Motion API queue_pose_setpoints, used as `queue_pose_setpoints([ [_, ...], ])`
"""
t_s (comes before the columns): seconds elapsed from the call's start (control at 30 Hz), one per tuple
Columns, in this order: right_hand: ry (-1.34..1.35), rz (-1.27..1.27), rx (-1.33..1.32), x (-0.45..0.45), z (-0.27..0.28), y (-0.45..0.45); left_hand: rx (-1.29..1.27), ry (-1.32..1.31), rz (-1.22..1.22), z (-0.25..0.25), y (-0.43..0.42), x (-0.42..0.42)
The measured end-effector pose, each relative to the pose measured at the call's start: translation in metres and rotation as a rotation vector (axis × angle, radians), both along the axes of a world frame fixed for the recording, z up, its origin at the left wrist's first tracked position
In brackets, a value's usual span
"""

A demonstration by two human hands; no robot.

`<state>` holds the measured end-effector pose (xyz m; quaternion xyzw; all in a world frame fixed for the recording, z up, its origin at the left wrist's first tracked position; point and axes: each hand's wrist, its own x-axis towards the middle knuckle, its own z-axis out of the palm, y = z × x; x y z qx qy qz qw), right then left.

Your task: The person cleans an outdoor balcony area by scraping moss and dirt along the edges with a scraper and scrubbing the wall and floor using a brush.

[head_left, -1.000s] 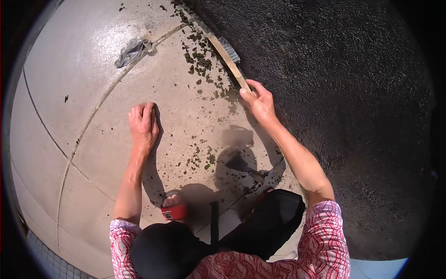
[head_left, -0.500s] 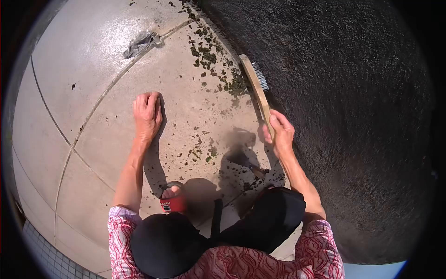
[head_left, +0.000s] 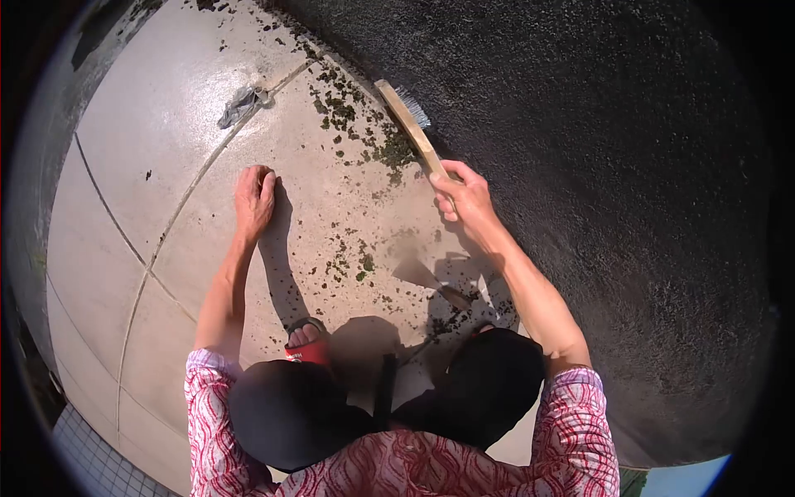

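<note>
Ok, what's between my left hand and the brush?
Between the left hand and the brush, the head view shows pale paving with dark green clumps, thickest near the brush.

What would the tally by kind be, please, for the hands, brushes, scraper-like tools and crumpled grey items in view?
Hands: 2 (left hand, right hand)
Brushes: 1 (wooden brush, in the right hand)
Scraper-like tools: 1 (shaded tool on the ground)
Crumpled grey items: 1 (grey bundle)
Total: 5
</note>
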<state>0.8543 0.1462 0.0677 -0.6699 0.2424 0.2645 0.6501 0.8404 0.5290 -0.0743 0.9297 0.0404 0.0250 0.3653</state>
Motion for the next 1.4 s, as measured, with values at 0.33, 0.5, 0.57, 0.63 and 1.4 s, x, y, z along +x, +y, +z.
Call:
queue_pose_setpoints([
  [0.33,-0.061,0.118,0.015,-0.066,0.020,-0.066,0.162,0.748,-0.772,0.177,-0.130,0.093],
  [0.5,-0.116,0.088,0.056,-0.071,0.018,-0.072,-0.617,0.896,-0.389,0.140,-0.241,0.033],
  [0.57,-0.150,0.059,0.049,-0.079,0.016,-0.076,-0.918,0.528,-0.030,0.102,-0.299,-0.014],
  [0.63,-0.217,0.050,0.040,-0.072,0.009,-0.070,-0.937,0.311,0.109,0.116,-0.319,-0.024],
  [1.4,-0.159,-0.027,0.146,0.009,-0.040,-0.006,-0.513,0.185,0.320,0.075,-0.274,0.067],
])
